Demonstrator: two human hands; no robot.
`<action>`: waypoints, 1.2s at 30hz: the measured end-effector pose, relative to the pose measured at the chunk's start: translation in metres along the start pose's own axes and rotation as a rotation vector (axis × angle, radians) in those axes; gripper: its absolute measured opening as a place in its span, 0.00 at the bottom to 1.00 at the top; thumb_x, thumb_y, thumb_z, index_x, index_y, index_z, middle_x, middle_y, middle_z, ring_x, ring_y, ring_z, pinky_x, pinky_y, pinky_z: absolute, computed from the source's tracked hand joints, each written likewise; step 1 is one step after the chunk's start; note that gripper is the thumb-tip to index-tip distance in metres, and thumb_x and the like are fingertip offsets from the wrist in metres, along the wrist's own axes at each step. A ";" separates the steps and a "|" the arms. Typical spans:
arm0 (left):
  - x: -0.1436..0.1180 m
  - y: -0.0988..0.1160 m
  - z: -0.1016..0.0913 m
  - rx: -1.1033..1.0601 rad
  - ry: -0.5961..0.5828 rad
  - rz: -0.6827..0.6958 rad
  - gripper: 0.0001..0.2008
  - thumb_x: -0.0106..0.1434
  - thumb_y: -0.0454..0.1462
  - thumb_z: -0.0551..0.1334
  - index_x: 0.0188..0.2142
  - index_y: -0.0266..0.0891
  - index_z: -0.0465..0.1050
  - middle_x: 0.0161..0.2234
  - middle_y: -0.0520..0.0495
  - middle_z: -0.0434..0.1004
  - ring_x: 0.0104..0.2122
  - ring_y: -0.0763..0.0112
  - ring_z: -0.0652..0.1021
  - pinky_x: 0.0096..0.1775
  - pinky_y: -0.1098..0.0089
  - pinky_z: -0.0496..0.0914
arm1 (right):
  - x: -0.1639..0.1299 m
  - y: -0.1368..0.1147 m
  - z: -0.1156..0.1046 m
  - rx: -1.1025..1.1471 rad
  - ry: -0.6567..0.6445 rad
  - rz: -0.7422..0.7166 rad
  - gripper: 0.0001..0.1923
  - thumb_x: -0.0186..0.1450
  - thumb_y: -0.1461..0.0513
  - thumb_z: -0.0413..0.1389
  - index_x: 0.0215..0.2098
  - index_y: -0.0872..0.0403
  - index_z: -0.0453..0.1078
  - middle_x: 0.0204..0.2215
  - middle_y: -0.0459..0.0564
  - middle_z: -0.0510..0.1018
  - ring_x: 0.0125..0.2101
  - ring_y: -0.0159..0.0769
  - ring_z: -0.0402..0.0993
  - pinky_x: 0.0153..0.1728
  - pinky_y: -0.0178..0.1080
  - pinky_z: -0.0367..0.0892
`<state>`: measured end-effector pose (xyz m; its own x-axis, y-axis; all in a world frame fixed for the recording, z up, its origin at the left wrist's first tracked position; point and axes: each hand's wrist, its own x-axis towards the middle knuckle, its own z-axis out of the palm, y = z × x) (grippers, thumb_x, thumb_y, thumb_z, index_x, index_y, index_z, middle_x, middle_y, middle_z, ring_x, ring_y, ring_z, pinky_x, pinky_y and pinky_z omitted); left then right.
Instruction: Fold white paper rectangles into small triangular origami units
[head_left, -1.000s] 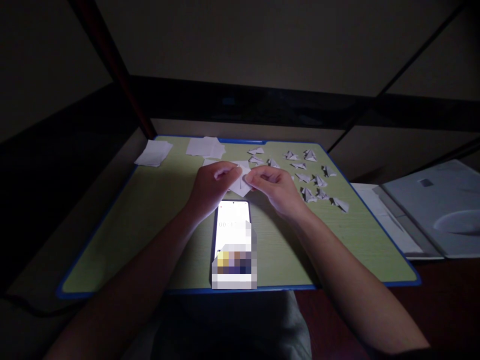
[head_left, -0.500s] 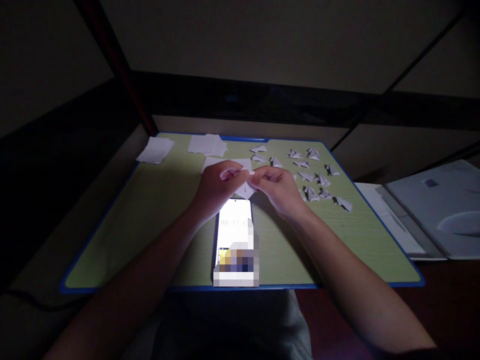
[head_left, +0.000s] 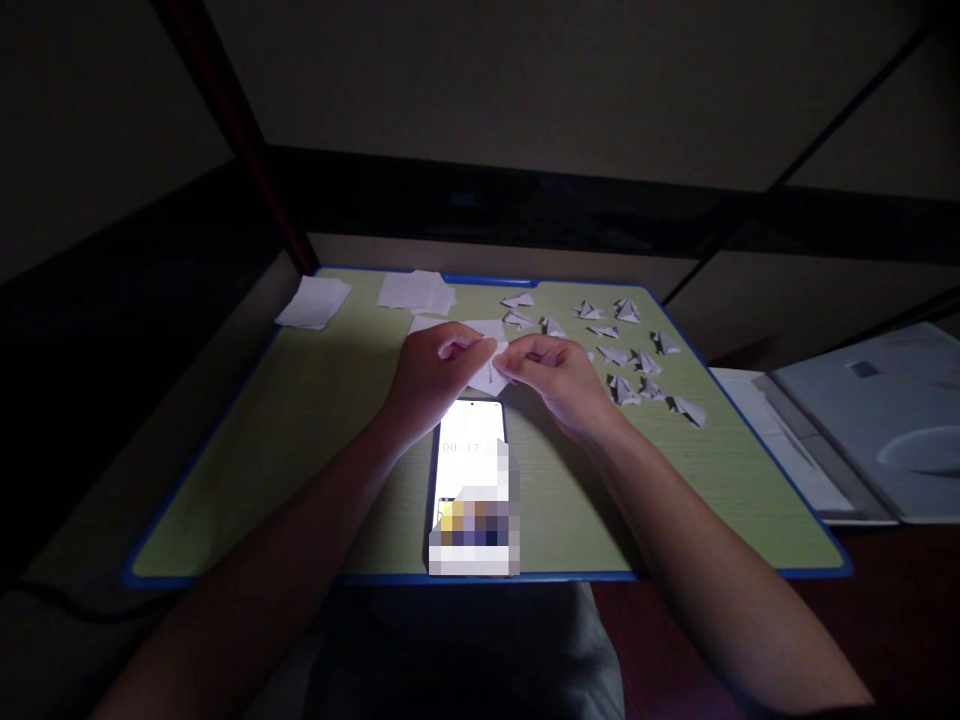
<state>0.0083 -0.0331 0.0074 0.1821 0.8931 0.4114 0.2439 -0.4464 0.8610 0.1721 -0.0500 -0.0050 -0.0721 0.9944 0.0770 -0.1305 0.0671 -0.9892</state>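
Just above the middle of the table, a small piece of folded white paper (head_left: 493, 376) is pinched between my two hands. My left hand (head_left: 439, 365) closes thumb and fingers on its left side. On the other side, my right hand (head_left: 551, 375) grips it with thumb and forefinger. The fingertips nearly meet, and they hide much of the paper's upper part. Behind my left hand lies a flat white sheet (head_left: 480, 328), partly covered. A lit phone (head_left: 469, 425) showing a timer lies right below the hands, its lower part pixelated.
Several small folded paper figures (head_left: 615, 355) are spread over the green table's (head_left: 285, 450) right rear. Two stacks of white paper, a left stack (head_left: 313, 302) and a middle stack (head_left: 409, 290), lie along the back. A pale flat case (head_left: 877, 400) stands beyond the right edge.
My right fingertips have shifted slightly down and left on the paper, and a little more of its upper part shows. My left hand keeps its hold.
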 end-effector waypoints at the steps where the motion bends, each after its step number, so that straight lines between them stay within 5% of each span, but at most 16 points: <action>1: 0.000 0.000 0.000 0.001 0.002 0.000 0.07 0.56 0.38 0.63 0.26 0.36 0.76 0.22 0.50 0.78 0.22 0.75 0.73 0.23 0.74 0.65 | 0.000 0.000 0.000 -0.006 0.000 0.004 0.11 0.48 0.58 0.71 0.24 0.54 0.75 0.23 0.44 0.77 0.24 0.29 0.69 0.30 0.37 0.61; 18: 0.001 0.000 0.001 -0.041 0.105 0.031 0.06 0.55 0.36 0.62 0.23 0.38 0.71 0.21 0.52 0.75 0.22 0.75 0.73 0.24 0.74 0.66 | -0.003 -0.003 0.001 -0.188 0.012 -0.068 0.12 0.53 0.55 0.68 0.27 0.55 0.75 0.25 0.47 0.78 0.25 0.31 0.68 0.29 0.38 0.61; 24: 0.000 -0.001 0.000 -0.046 0.031 -0.025 0.06 0.56 0.39 0.63 0.30 0.37 0.74 0.27 0.48 0.80 0.27 0.72 0.76 0.28 0.72 0.70 | -0.002 -0.002 -0.001 -0.222 0.006 -0.095 0.10 0.56 0.56 0.66 0.27 0.54 0.74 0.24 0.45 0.75 0.25 0.30 0.66 0.29 0.38 0.60; 36: 0.001 -0.002 -0.002 0.057 0.021 0.007 0.09 0.54 0.38 0.62 0.20 0.40 0.67 0.17 0.55 0.65 0.19 0.75 0.64 0.22 0.72 0.59 | -0.002 -0.001 -0.001 -0.187 -0.023 -0.087 0.16 0.54 0.51 0.67 0.28 0.54 0.74 0.25 0.46 0.76 0.26 0.32 0.67 0.30 0.38 0.60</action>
<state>0.0063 -0.0311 0.0073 0.1637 0.8906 0.4242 0.2966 -0.4546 0.8399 0.1732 -0.0523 -0.0041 -0.0916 0.9821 0.1643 0.0485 0.1692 -0.9844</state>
